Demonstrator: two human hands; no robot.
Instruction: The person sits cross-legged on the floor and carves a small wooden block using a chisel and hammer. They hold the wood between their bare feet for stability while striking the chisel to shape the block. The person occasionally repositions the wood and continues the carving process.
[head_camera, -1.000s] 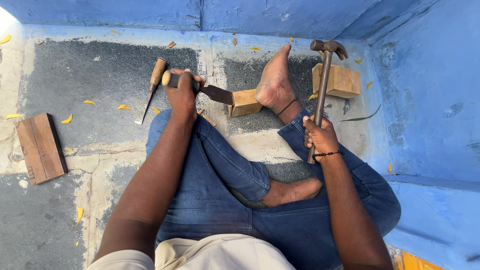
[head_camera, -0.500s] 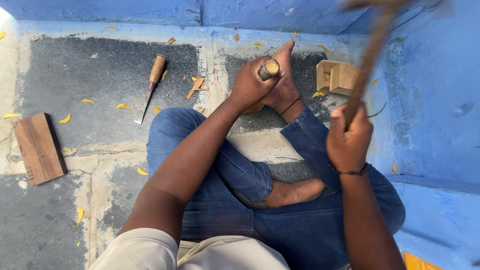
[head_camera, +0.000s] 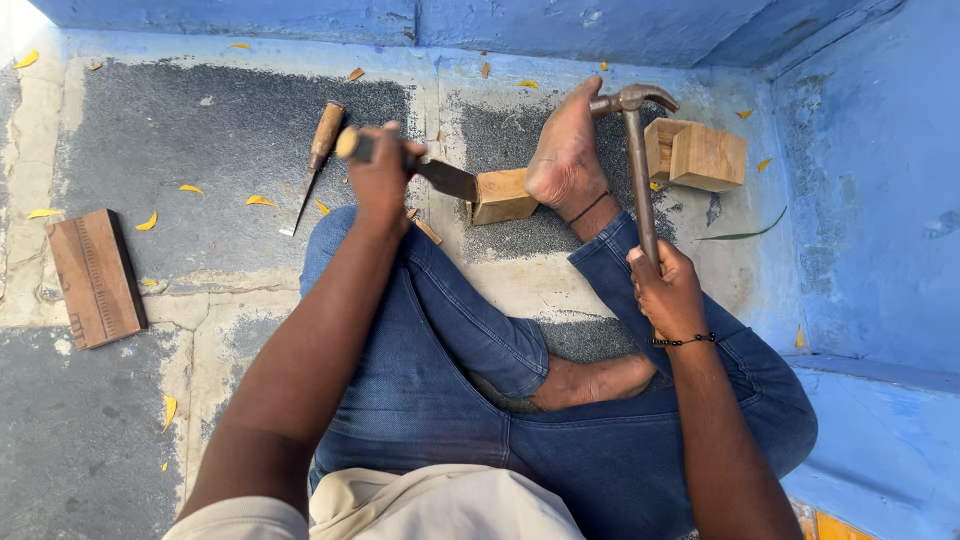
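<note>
Left hand is wrapped around the wooden handle of a chisel, blade edge touching the left face of a small wood block. The block sits on the floor, pinned by the bare foot on its right side. Right hand is clenched on the lower shaft of a claw hammer, head up beside the toes.

Risk, as judged: the foot touches the block, so a glancing strike or chisel slip could hit toes; a mis-hit could catch the left knuckles.
</note>
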